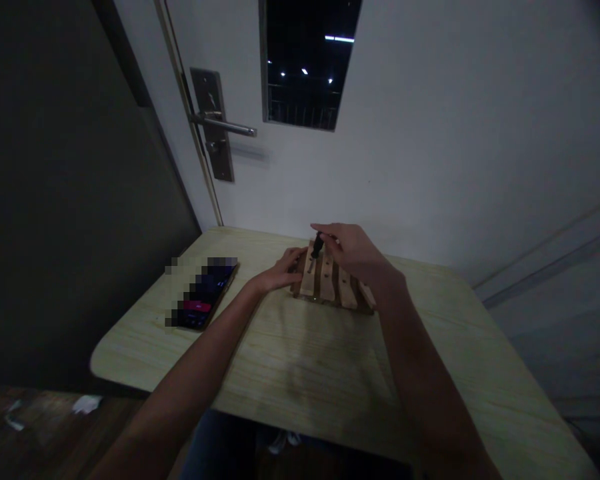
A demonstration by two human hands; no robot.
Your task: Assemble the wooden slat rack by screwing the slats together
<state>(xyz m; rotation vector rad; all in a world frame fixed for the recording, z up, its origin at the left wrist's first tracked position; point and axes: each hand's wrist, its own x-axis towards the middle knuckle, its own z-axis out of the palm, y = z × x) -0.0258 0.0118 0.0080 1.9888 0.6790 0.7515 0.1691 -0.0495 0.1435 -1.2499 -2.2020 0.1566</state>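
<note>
A small wooden slatted pallet (pixel 336 285) lies on the pale wooden table (pixel 305 360) near its far edge. My right hand (pixel 353 250) is above the pallet, fingers pinched on a short black-handled screwdriver (pixel 317 248) that stands upright with its tip on a left slat. Resting against the pallet's left side, my left hand (pixel 280 270) has its fingers curled on the edge and steadies it.
A phone (pixel 205 293) with a lit screen lies on the table to the left. Behind the table is a white door (pixel 430 133) with a metal lever handle (pixel 223 125) and a dark window pane (pixel 305 60). A dark wall stands at left.
</note>
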